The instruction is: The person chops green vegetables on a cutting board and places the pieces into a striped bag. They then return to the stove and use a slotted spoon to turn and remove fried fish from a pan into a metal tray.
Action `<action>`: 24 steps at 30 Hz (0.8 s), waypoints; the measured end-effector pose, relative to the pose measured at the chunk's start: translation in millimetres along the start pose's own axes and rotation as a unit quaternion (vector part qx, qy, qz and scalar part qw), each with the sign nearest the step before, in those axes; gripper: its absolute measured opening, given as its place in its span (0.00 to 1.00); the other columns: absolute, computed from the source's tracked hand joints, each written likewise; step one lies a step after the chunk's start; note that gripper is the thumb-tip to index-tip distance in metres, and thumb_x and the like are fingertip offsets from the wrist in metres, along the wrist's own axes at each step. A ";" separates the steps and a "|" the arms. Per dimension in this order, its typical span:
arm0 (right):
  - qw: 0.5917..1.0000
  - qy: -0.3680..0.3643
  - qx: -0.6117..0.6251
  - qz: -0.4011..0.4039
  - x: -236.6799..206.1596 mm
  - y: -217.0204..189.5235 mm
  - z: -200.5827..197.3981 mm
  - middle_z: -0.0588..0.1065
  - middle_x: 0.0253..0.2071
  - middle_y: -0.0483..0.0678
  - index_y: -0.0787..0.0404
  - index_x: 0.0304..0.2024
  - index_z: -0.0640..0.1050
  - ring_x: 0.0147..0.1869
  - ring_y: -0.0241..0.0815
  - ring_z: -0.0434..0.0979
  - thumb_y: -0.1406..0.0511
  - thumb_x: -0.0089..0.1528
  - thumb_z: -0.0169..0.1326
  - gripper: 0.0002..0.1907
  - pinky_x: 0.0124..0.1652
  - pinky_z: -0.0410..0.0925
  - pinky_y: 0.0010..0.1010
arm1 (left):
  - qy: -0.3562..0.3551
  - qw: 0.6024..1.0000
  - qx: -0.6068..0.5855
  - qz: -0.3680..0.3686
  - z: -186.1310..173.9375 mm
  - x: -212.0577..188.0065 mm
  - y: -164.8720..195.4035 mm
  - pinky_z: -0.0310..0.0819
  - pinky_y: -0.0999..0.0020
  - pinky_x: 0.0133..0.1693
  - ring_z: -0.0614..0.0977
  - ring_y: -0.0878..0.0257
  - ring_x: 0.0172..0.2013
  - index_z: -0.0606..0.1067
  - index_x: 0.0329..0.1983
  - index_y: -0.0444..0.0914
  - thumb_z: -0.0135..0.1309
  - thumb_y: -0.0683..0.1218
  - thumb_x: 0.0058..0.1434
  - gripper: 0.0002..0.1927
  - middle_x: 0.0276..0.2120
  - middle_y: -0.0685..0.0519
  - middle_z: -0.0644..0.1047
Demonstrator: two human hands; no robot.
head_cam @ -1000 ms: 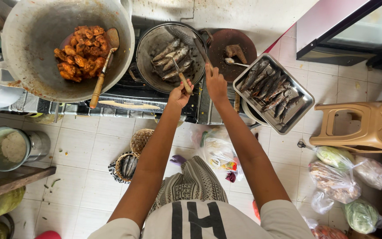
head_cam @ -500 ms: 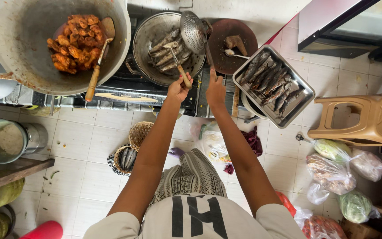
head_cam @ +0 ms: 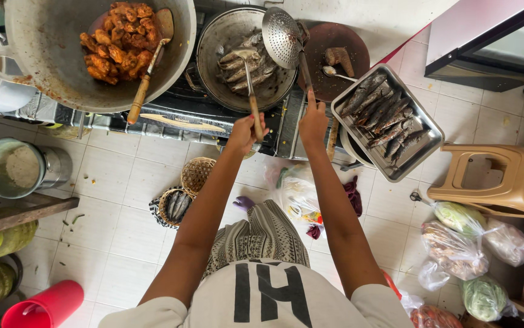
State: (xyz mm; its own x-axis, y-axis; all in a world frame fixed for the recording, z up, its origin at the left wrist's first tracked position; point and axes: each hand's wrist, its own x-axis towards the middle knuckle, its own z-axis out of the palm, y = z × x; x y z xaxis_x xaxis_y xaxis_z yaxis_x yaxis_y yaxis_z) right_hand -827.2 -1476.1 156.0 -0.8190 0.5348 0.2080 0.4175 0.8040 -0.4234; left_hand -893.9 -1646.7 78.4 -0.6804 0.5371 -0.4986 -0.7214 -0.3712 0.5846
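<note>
The left hand (head_cam: pixel 245 132) grips a spatula (head_cam: pixel 248 79) whose blade rests among the small fish in the dark frying pan (head_cam: pixel 213 58). The right hand (head_cam: pixel 312 121) holds a perforated skimmer (head_cam: pixel 281 36) tilted over that pan's right rim. Right of the pan sits a metal tray (head_cam: pixel 423 149) of raw fish; left of it, a big wok (head_cam: pixel 49 67) of fried chicken.

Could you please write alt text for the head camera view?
Seen from above, a person's left hand holds a spatula in a wok of small fish, and the right hand holds a perforated skimmer over it. A tray of fish sits at the right.
</note>
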 end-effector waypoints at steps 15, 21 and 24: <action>1.000 -0.009 -0.011 -0.022 5.1 1.8 4.2 0.71 0.44 0.55 0.55 0.70 0.68 0.31 0.52 0.78 0.76 0.62 0.53 0.33 0.31 0.72 0.41 | 0.051 0.993 0.092 -0.053 -33.5 -20.9 -19.6 0.86 0.61 0.39 0.78 0.66 0.30 0.74 0.44 0.31 0.38 0.42 0.73 0.14 0.31 0.52 0.75; 1.000 -0.008 -0.014 -0.024 5.7 -1.6 1.1 0.71 0.44 0.55 0.55 0.70 0.69 0.31 0.52 0.79 0.75 0.62 0.54 0.33 0.32 0.72 0.42 | 0.062 0.993 0.083 -0.049 -28.1 -15.7 -13.0 0.85 0.62 0.37 0.78 0.66 0.29 0.74 0.43 0.31 0.37 0.44 0.74 0.15 0.31 0.52 0.74; 0.999 0.000 -0.018 -0.029 5.5 -3.4 -0.1 0.71 0.44 0.54 0.55 0.69 0.69 0.32 0.52 0.79 0.75 0.61 0.55 0.33 0.33 0.73 0.42 | 0.058 0.995 0.067 -0.045 -27.3 -14.1 -11.8 0.84 0.62 0.36 0.78 0.65 0.29 0.73 0.44 0.30 0.38 0.44 0.74 0.15 0.32 0.51 0.75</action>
State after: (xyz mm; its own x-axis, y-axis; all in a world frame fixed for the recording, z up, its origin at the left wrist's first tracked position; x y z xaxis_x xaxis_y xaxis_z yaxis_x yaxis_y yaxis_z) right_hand -833.1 -1475.9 158.6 -0.8426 0.4867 0.2306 0.3833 0.8427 -0.3782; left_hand -879.3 -1670.5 61.0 -0.6304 0.4696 -0.6181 -0.7611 -0.2171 0.6113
